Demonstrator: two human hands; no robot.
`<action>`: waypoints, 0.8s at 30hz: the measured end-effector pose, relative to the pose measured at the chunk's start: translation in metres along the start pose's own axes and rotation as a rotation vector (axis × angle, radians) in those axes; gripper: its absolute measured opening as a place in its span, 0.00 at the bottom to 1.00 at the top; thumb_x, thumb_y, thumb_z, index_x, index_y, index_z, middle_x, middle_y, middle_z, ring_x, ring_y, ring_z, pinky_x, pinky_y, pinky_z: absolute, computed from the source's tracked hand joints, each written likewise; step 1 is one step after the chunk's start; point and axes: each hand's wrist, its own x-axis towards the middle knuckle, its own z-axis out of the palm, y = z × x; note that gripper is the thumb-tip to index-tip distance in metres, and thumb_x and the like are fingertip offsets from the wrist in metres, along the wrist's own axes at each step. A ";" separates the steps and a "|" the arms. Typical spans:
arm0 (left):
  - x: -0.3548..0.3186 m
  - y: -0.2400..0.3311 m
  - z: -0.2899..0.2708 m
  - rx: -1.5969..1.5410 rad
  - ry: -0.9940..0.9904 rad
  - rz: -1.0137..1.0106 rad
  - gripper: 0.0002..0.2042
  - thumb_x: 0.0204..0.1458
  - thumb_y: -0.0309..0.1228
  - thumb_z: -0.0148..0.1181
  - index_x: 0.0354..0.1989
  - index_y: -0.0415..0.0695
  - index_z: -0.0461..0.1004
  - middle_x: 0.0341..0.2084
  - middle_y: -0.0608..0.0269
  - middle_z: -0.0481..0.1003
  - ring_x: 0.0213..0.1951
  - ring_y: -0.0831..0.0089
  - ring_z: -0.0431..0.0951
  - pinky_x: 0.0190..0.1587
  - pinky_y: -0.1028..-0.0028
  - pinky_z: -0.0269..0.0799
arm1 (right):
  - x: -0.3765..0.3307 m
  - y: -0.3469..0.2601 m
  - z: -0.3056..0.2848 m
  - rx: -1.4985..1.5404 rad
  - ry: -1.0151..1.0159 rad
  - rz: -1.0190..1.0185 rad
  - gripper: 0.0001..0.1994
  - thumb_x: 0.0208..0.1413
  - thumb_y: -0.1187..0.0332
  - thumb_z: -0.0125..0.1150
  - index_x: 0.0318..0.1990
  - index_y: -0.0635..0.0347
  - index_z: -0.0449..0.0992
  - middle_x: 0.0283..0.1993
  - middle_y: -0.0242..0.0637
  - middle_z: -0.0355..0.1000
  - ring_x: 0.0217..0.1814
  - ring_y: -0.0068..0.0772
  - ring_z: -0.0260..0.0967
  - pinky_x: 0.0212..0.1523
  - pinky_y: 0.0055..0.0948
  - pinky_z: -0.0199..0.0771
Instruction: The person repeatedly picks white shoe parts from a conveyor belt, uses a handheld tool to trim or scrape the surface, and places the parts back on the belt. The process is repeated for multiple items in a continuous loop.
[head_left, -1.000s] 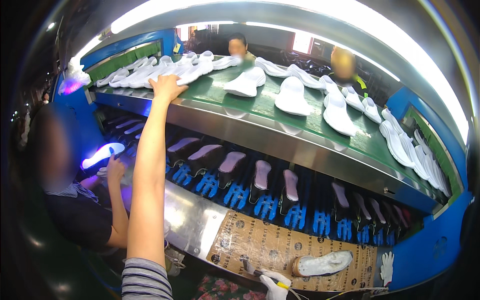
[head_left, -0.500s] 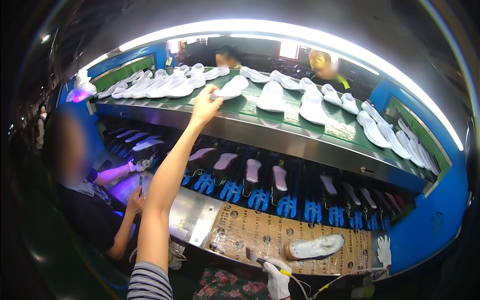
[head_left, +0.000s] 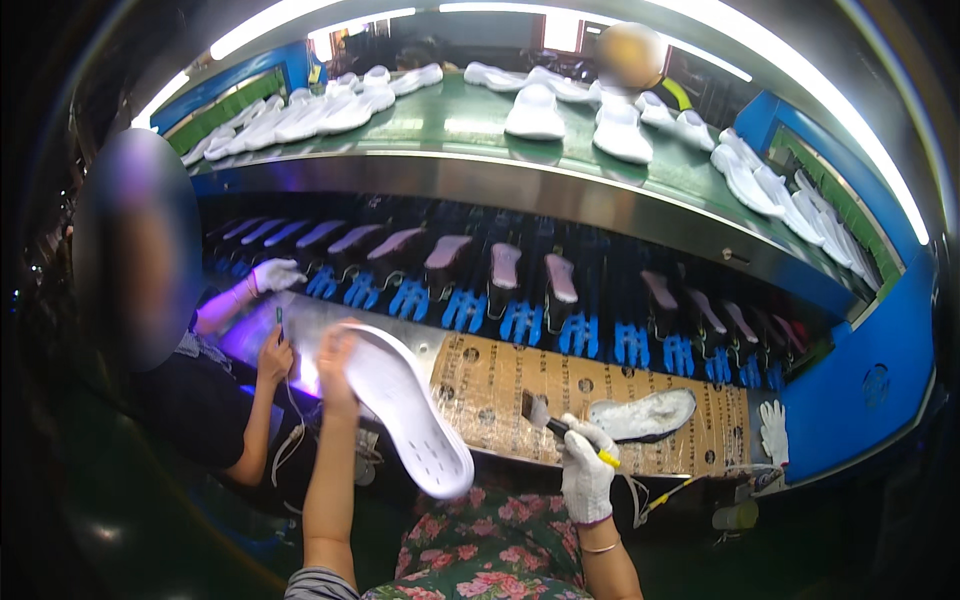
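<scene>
My bare left hand point(head_left: 336, 362) grips a white shoe sole point(head_left: 407, 408) by its upper end, its flat side toward me, held over the near edge of the bench. My right hand point(head_left: 586, 472), in a white glove, holds a small brush point(head_left: 545, 416) with a yellow handle, bristles pointing up and left. Just beyond the brush another white sole point(head_left: 642, 414) lies on the brown perforated board point(head_left: 500, 380).
A person at my left point(head_left: 190, 380) works under violet light with a gloved hand. A green conveyor point(head_left: 450, 120) carries several white soles. Below it runs a row of blue holders point(head_left: 520, 320) with pinkish lasts. A spare white glove point(head_left: 773, 430) lies at right.
My left arm came down from the upper conveyor, bringing a white sole to the bench edge. The view tilted downward. My right hand still holds the brush.
</scene>
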 end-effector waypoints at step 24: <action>-0.206 -0.041 0.062 -0.774 -0.241 -1.112 0.58 0.53 0.83 0.25 0.76 0.42 0.58 0.65 0.44 0.71 0.61 0.48 0.76 0.64 0.51 0.72 | -0.011 -0.003 0.053 -0.733 -0.610 -0.386 0.09 0.49 0.76 0.75 0.39 0.60 0.87 0.45 0.43 0.85 0.43 0.38 0.83 0.46 0.33 0.83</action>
